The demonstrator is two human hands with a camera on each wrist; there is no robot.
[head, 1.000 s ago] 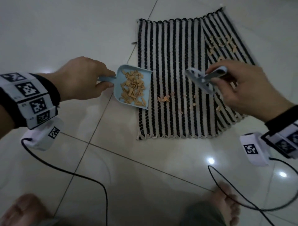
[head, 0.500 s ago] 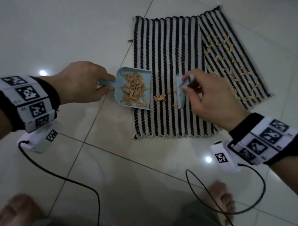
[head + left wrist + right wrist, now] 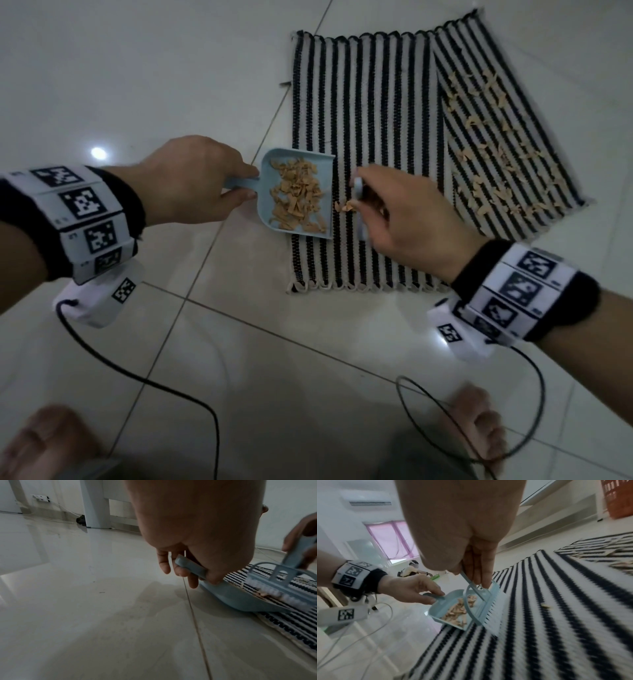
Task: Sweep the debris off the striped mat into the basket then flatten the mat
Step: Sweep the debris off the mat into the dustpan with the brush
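A black-and-white striped mat [image 3: 370,137] lies on the tile floor, its right part folded over at an angle and strewn with tan debris [image 3: 496,161]. My left hand [image 3: 248,181] grips the handle of a light blue dustpan [image 3: 298,192], whose lip rests on the mat's left edge; it holds a heap of debris. My right hand [image 3: 363,202] holds a small blue brush [image 3: 489,605], bristles down on the mat just right of the lip. A few scraps [image 3: 344,206] lie between brush and pan. An orange basket [image 3: 619,497] stands far off.
My bare feet [image 3: 479,421] stand below the mat, with wrist-camera cables [image 3: 154,380] looping over the tiles. A white furniture leg [image 3: 96,507] and a wall power strip [image 3: 40,498] are at the left. Another person [image 3: 412,569] is far back in the room.
My right hand has swept the brush leftward across the mat, from the folded part to the dustpan's lip, pushing scraps along. The left hand and dustpan have stayed put.
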